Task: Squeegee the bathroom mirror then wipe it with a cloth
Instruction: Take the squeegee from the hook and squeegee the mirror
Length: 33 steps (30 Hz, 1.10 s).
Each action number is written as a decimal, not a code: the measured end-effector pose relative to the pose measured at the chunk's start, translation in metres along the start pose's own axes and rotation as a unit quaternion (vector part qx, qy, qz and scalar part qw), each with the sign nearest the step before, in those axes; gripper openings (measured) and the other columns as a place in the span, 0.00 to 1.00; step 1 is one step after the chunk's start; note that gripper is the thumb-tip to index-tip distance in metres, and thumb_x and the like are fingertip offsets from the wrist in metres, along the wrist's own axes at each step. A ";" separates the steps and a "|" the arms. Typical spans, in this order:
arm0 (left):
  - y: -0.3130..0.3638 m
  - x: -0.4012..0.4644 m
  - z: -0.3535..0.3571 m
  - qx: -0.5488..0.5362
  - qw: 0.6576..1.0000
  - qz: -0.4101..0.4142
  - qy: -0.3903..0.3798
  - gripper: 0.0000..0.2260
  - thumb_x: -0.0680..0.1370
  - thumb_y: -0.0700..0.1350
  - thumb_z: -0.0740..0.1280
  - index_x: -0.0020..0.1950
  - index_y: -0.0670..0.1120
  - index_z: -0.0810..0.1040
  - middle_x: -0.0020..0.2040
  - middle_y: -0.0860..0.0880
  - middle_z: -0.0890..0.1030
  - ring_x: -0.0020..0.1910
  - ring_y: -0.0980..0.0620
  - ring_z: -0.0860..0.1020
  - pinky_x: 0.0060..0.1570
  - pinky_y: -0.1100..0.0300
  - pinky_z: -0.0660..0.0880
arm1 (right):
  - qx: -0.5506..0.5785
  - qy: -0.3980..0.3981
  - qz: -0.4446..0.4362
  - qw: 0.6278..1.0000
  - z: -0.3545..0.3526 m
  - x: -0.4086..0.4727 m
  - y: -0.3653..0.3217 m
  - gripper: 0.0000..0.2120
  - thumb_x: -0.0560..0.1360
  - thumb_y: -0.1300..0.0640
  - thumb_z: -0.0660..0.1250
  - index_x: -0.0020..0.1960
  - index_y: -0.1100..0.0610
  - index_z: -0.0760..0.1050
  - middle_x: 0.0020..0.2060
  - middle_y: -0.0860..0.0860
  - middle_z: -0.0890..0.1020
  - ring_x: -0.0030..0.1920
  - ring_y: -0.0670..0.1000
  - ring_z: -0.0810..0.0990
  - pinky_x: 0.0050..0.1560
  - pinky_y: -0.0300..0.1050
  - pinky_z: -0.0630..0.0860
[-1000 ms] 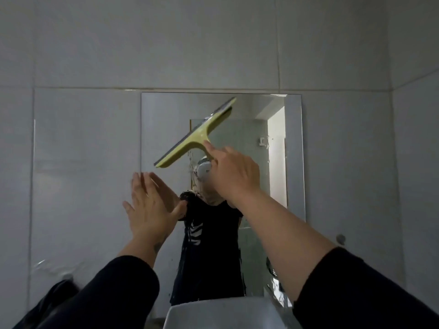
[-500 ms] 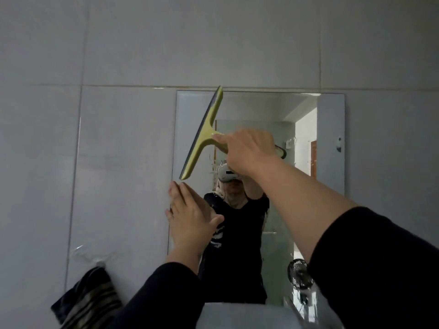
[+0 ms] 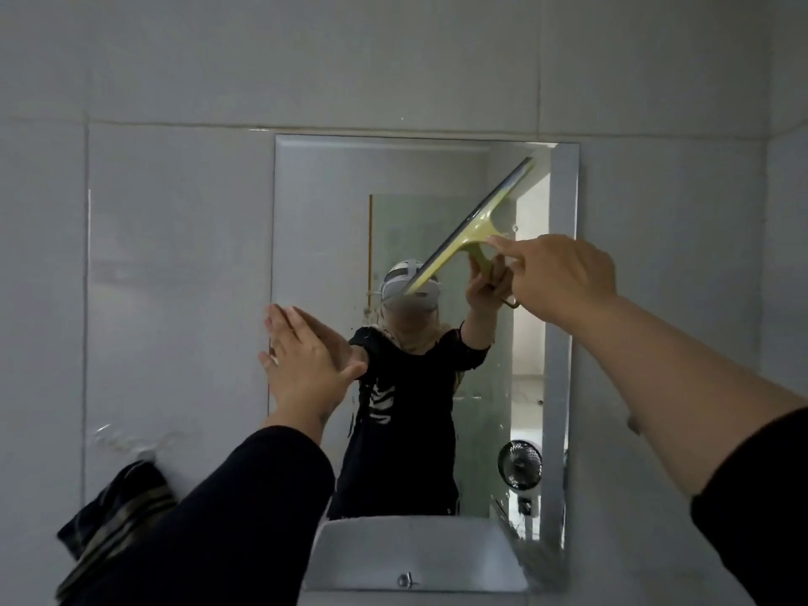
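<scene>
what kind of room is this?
Most likely a bathroom: grey tiled walls, a frameless wall mirror above a white basin, and a striped cloth hanging beside it. The right hand holds a yellow squeegee to the glass.

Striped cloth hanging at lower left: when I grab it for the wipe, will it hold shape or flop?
The cloth sags in folds against the wall, so probably limp and light. It may bunch in one hand; its hook isn't visible, so lift before pulling.

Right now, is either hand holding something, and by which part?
The right hand holds the yellow-green squeegee by its handle, blade tilted on the mirror. The left hand holds nothing; it is open and flat at the mirror's left edge.
</scene>
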State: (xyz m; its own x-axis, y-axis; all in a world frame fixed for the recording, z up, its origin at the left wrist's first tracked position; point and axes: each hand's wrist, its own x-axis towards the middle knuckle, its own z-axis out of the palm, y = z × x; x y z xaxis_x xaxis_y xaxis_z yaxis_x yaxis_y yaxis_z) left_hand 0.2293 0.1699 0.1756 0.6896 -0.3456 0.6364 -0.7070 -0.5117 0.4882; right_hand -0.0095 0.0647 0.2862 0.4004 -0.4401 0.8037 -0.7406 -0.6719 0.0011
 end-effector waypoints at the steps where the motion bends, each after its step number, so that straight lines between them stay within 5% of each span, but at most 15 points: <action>1: 0.001 0.001 0.000 0.002 1.000 -0.001 0.000 0.56 0.70 0.63 0.70 0.75 0.37 0.32 0.76 0.41 0.32 0.77 0.43 0.40 0.73 0.42 0.47 | 0.018 -0.003 0.018 1.000 0.002 -0.004 0.006 0.25 0.79 0.56 0.54 0.70 0.33 0.61 0.65 0.55 0.75 0.60 0.61 0.75 0.49 0.49 0.71; 14: -0.002 0.002 0.007 0.007 1.000 0.008 0.016 0.57 0.69 0.64 0.70 0.75 0.38 0.34 0.77 0.41 0.35 0.77 0.43 0.41 0.74 0.42 0.49 | 0.241 0.000 0.162 0.957 0.046 -0.057 -0.013 0.26 0.78 0.57 0.53 0.75 0.42 0.59 0.51 0.56 0.82 0.50 0.58 0.79 0.45 0.46 0.73; 19: -0.004 0.001 0.008 -0.002 1.000 0.013 0.018 0.57 0.68 0.66 0.70 0.76 0.39 0.34 0.77 0.42 0.35 0.78 0.43 0.42 0.74 0.43 0.49 | 0.278 0.002 0.193 0.941 0.052 -0.068 -0.032 0.25 0.79 0.57 0.54 0.74 0.44 0.61 0.53 0.55 0.82 0.49 0.57 0.80 0.44 0.44 0.73; 29: -0.017 -0.012 0.009 -0.083 0.994 -0.028 0.069 0.53 0.69 0.66 0.67 0.77 0.41 0.38 0.78 0.45 0.39 0.78 0.46 0.44 0.73 0.39 0.42 | 0.112 0.039 -0.059 0.991 0.030 -0.037 -0.106 0.25 0.79 0.56 0.55 0.73 0.41 0.61 0.58 0.54 0.78 0.52 0.58 0.79 0.42 0.47 0.69; 33: -0.031 -0.026 0.025 -0.075 0.996 -0.048 0.025 0.55 0.68 0.68 0.67 0.77 0.40 0.37 0.78 0.45 0.38 0.78 0.46 0.44 0.73 0.38 0.43 | 0.065 0.049 -0.137 0.987 0.027 -0.017 -0.145 0.23 0.80 0.57 0.54 0.72 0.41 0.63 0.52 0.53 0.78 0.40 0.54 0.74 0.36 0.46 0.64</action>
State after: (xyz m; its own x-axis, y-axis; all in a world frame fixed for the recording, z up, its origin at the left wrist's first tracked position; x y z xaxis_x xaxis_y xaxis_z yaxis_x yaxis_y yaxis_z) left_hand 0.2375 0.1751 0.1288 0.7489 -0.2602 0.6094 -0.6566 -0.4161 0.6291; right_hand 0.1057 0.1541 0.2564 0.5172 -0.1753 0.8378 -0.5330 -0.8318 0.1550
